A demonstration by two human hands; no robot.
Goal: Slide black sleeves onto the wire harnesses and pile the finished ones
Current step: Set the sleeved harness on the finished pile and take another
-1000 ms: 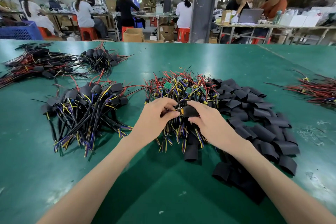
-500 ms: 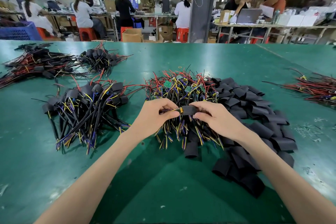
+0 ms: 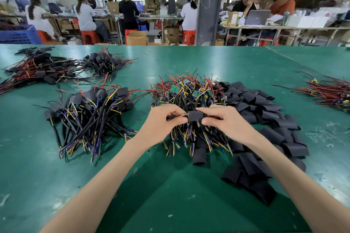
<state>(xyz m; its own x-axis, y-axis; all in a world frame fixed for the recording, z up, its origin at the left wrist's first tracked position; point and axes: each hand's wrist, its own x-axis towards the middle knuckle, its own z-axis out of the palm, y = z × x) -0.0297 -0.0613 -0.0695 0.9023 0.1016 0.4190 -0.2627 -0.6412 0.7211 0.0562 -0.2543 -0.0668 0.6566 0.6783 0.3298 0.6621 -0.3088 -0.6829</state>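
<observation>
The black sleeve (image 3: 195, 116) is held level just above the heap of bare harnesses (image 3: 189, 98). It is pinched at its right end by the right hand (image 3: 225, 121). The wire ends (image 3: 182, 115) of one harness are pinched by the left hand (image 3: 161, 121) and are set at the sleeve's left mouth. Since one second ago the sleeve has been raised a little and turned level, in line with the wires. The threading is judged to be only beginning. The finished pile (image 3: 91, 111) lies to the left and the loose sleeves (image 3: 265, 119) to the right on the green surface (image 3: 170, 185). No writing can be read; the mark on the far laptop (image 3: 257, 17) is too small.
</observation>
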